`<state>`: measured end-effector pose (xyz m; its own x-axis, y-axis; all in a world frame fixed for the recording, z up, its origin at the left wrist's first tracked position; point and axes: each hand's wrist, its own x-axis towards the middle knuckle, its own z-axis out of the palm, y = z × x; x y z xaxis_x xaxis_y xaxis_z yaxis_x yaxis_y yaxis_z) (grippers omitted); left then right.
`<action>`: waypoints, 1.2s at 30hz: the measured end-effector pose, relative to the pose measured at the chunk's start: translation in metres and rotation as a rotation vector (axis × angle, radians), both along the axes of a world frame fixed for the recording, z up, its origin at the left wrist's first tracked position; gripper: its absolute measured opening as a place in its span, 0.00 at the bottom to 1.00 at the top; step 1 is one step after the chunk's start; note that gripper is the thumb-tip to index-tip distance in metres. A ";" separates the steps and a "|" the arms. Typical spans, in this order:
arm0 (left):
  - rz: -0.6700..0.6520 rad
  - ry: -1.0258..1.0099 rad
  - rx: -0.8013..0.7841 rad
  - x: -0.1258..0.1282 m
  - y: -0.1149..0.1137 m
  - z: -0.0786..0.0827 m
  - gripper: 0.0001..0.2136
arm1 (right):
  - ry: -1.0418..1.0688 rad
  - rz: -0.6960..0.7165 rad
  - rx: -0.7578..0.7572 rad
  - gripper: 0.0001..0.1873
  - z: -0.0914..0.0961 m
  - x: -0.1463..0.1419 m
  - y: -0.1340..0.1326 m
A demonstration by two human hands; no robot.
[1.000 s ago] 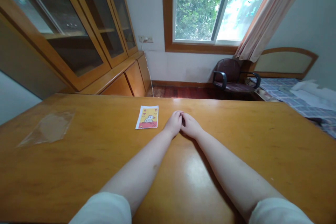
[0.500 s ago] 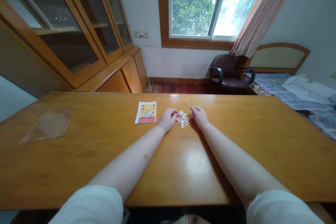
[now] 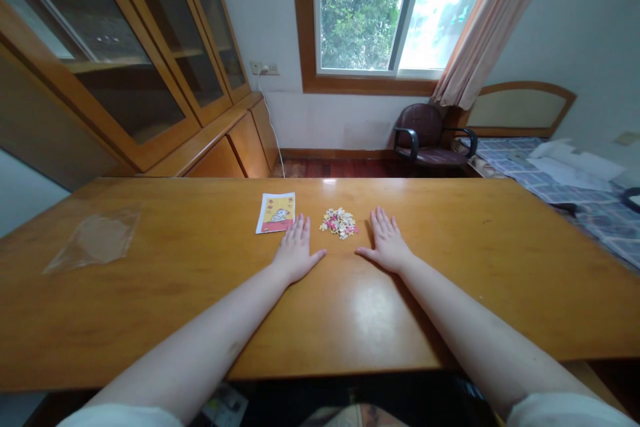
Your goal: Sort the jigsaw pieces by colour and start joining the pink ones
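A small pile of jigsaw puzzle pieces (image 3: 339, 223) in pink, cream and yellow lies on the wooden table (image 3: 450, 293), just beyond and between my hands. My left hand (image 3: 296, 250) rests flat and empty with spread fingers, between the pile and a printed picture card (image 3: 275, 213). The card shows a white cartoon animal on yellow and red, and my left fingertips are close to its lower right corner. My right hand (image 3: 385, 242) lies flat and empty to the right of the pile, not touching it.
A clear plastic bag (image 3: 95, 237) lies flat on the table's left side. A glass-fronted wooden cabinet (image 3: 125, 47) stands at left, and a dark office chair (image 3: 419, 133) stands beyond the table's far edge. A bed (image 3: 565, 180) is at right.
My hands were pressed together a second ago, then parted to show the pile. They have now spread farther apart and lie flat with fingers open. The pile looks slightly more spread.
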<state>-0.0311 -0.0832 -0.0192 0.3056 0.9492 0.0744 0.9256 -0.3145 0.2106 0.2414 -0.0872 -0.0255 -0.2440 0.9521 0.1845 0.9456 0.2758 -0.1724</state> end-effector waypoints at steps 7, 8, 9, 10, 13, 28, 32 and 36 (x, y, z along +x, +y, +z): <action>-0.039 0.079 -0.065 0.000 0.002 0.001 0.41 | -0.081 0.024 -0.152 0.56 0.001 -0.003 0.006; -0.042 0.083 -0.063 0.001 0.002 0.001 0.41 | -0.086 0.025 -0.157 0.56 0.002 -0.003 0.006; -0.045 0.088 -0.061 0.000 0.003 0.001 0.41 | -0.089 0.024 -0.159 0.56 0.002 -0.003 0.007; -0.047 0.093 -0.062 0.000 0.003 0.001 0.41 | -0.092 0.021 -0.162 0.56 0.003 -0.004 0.007; -0.051 0.098 -0.066 -0.001 0.003 -0.001 0.41 | -0.089 0.017 -0.168 0.57 0.003 -0.005 0.007; -0.084 -0.067 0.018 0.003 0.008 0.003 0.31 | 0.632 -0.060 -0.119 0.24 0.006 0.005 0.027; -0.102 -0.110 -0.008 0.017 0.026 0.003 0.33 | 0.527 -0.033 -0.076 0.22 0.009 -0.010 0.050; -0.040 -0.184 -0.025 0.035 0.053 0.002 0.34 | 0.358 0.067 -0.068 0.23 0.012 -0.027 0.078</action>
